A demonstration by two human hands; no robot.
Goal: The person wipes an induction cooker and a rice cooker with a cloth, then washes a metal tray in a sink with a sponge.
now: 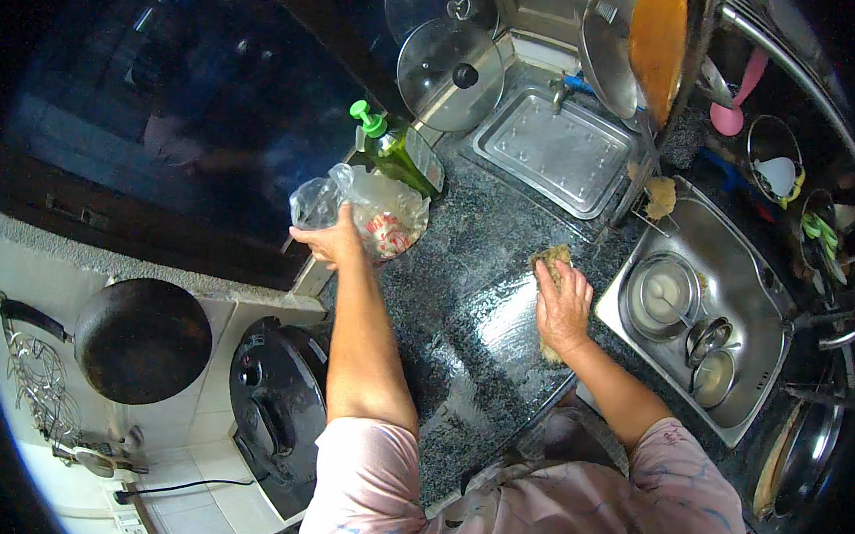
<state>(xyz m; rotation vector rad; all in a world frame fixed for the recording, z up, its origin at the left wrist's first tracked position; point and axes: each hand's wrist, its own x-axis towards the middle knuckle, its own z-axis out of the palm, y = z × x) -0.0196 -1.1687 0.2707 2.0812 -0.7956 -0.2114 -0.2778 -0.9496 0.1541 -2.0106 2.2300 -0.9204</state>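
Observation:
My left hand (334, 240) grips the gathered top of a clear plastic bag (394, 212) with red print, beside a green pump bottle (407, 159) near the window edge. On the wet, speckled dark stone countertop (463, 268), my right hand (563, 305) presses on a tan cloth or scrubbing pad (553, 258), which shows at the fingertips and under the palm. The contents of the bag are hard to make out.
Right of my right hand is a steel sink (735, 259) holding bowls. A metal tray (558, 147) lies at the back, near glass lids (450, 75). At the left are a black pan (143, 340) and a black lidded appliance (278, 404).

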